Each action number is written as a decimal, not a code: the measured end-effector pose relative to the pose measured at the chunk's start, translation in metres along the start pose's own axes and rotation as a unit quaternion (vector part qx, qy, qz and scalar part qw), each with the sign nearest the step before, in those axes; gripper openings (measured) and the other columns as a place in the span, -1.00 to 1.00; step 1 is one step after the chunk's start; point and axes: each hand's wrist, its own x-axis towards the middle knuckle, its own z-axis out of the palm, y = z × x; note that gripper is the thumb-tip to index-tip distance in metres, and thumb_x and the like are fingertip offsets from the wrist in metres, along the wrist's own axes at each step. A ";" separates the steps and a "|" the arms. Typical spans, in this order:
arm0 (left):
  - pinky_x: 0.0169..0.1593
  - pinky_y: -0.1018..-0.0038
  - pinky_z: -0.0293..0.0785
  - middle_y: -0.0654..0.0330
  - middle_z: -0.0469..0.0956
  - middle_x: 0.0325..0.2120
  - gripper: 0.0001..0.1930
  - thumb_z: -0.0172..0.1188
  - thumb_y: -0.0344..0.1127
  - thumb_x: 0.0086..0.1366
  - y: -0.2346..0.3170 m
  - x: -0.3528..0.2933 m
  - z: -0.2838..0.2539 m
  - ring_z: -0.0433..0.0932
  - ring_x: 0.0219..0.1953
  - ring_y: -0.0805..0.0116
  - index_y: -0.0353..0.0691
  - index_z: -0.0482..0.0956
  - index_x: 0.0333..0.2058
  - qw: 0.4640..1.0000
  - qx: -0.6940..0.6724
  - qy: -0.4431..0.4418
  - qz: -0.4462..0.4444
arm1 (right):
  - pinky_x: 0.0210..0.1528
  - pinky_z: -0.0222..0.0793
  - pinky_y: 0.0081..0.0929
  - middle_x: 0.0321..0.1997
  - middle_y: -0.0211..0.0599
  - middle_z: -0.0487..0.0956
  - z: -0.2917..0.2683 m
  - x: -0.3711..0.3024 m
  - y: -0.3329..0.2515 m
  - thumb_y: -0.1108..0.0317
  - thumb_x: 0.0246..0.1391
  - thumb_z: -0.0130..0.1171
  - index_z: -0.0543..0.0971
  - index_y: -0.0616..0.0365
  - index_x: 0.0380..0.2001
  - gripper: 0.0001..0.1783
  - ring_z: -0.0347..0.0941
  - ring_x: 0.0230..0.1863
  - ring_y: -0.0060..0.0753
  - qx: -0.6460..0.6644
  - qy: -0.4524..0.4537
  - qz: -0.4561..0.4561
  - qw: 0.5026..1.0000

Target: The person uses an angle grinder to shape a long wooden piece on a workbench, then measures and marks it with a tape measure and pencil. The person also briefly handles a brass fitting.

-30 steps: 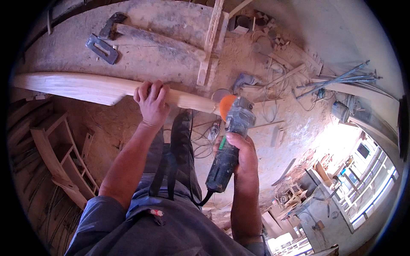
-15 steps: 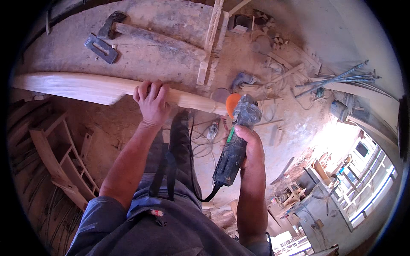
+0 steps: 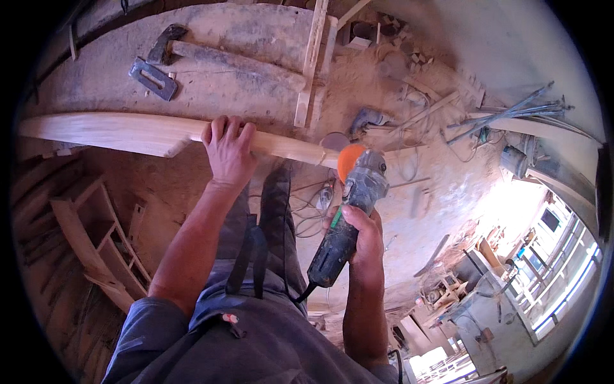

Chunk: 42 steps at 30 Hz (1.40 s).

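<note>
Since half a second ago the grinder [image 3: 335,243] and the right hand [image 3: 364,235] have shifted a little left and back toward the body, while the left hand has stayed in place on the board. Dusty and wide, the counter [image 3: 240,99] spreads across the top. Along its near edge lies the wooden board [image 3: 121,132], long axis running left to right, its narrow end pointing right. At that end is the grinder, slanting from lower left to upper right, head pointing away from the person; whether its orange disc [image 3: 349,160] touches the wood, I cannot tell. The right hand is wrapped around the grinder's body, thumb on top, forearm nearly upright. Palm down, the left hand [image 3: 229,148] curls its fingers over the board, forearm rising from lower left. Farther back on the counter lies a hammer [image 3: 236,62], beside a slotted metal piece [image 3: 167,89].
</note>
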 end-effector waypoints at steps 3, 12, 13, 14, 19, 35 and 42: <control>0.18 0.03 0.22 0.22 0.50 -0.12 -0.60 0.27 -0.48 -0.16 0.003 0.007 -0.009 0.40 0.10 0.04 -0.06 0.59 -0.23 1.000 -0.008 -0.024 0.007 | -0.31 0.67 -0.24 -0.30 -0.07 0.64 0.008 0.004 0.002 0.33 0.00 0.31 0.49 0.35 0.04 -0.47 0.65 -0.39 -0.21 -0.018 -0.009 0.017 1.000; 0.16 0.05 0.29 0.11 0.46 -0.16 -0.61 0.29 -0.49 -0.15 0.002 0.023 -0.019 0.42 0.03 0.01 -0.12 0.61 -0.24 0.997 -0.010 -0.063 0.035 | -0.34 0.64 -0.29 -0.33 -0.09 0.64 0.000 -0.004 0.027 0.41 0.02 0.33 0.48 0.34 -0.06 -0.58 0.66 -0.41 -0.24 0.033 0.004 -0.037 0.999; 0.16 0.06 0.29 0.10 0.46 -0.16 -0.61 0.29 -0.50 -0.15 0.002 0.025 -0.021 0.42 0.03 0.00 -0.12 0.61 -0.23 0.997 -0.011 -0.072 0.038 | -0.34 0.63 -0.30 -0.34 -0.10 0.63 0.001 -0.002 0.026 0.45 0.02 0.34 0.48 0.34 -0.08 -0.60 0.65 -0.42 -0.26 0.044 0.006 -0.044 0.998; 0.17 0.06 0.29 0.09 0.46 -0.16 -0.61 0.28 -0.50 -0.15 0.002 0.026 -0.023 0.42 0.02 0.00 -0.13 0.61 -0.23 0.996 -0.012 -0.082 0.040 | -0.34 0.63 -0.30 -0.33 -0.11 0.63 0.002 0.001 0.026 0.45 0.02 0.34 0.48 0.33 -0.07 -0.59 0.65 -0.42 -0.26 0.036 -0.002 -0.046 0.998; 0.17 0.06 0.29 0.07 0.46 -0.14 -0.61 0.32 -0.44 -0.13 -0.002 0.031 -0.023 0.42 0.04 0.00 -0.13 0.63 -0.21 0.992 0.010 -0.111 0.063 | -0.34 0.62 -0.31 -0.29 -0.13 0.64 0.005 0.009 0.031 0.44 0.00 0.37 0.48 0.31 0.00 -0.52 0.65 -0.42 -0.28 0.007 -0.027 -0.041 0.999; 0.06 0.04 0.42 0.01 0.46 -0.15 -0.47 0.21 -0.42 -0.22 -0.039 0.047 -0.025 0.44 -0.02 -0.09 -0.28 0.56 -0.11 0.960 -0.095 -0.097 0.247 | -0.33 0.62 -0.31 -0.30 -0.20 0.61 -0.005 0.009 0.060 0.49 -0.05 0.40 0.50 0.29 0.00 -0.50 0.63 -0.42 -0.31 0.011 -0.039 -0.086 0.995; 0.08 0.06 0.46 0.02 0.48 -0.13 -0.41 0.23 -0.45 -0.23 -0.045 0.060 -0.025 0.44 -0.03 -0.07 -0.32 0.57 -0.06 0.949 -0.102 -0.125 0.271 | -0.32 0.65 -0.24 -0.30 -0.12 0.62 -0.015 0.015 0.065 0.44 -0.08 0.38 0.47 0.31 -0.01 -0.48 0.65 -0.39 -0.21 0.050 -0.034 -0.096 0.993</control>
